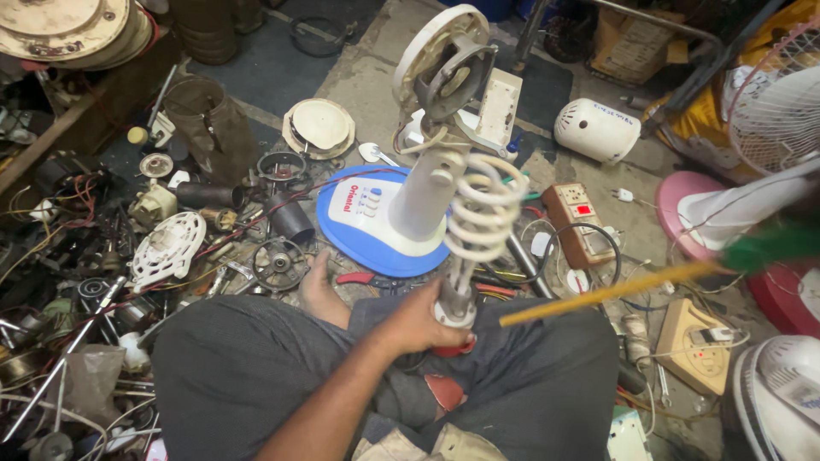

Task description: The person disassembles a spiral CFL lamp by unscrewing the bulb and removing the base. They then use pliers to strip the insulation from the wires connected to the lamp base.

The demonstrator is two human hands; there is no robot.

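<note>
Left hand (418, 324) wrapped around lower end of white coiled cord (483, 213), fingers closed on metal-and-red fitting (453, 320) at cord's base, just above lap. Cord's long axis near vertical, rising away from fingers toward stripped fan head (444, 64). Right hand mostly out of view at right edge; blurred green handle (773, 243) with yellow shaft (606, 294) comes in from there, tip just right of left fingers, pointing at fitting. Right fingers: cannot tell. Shaft's axis low diagonal, roughly crosswise to cord. Beyond: white fan column on blue-and-white base (359, 230), standing on floor (367, 85). Scrap motor parts left, switch box (579, 222) right.
</note>
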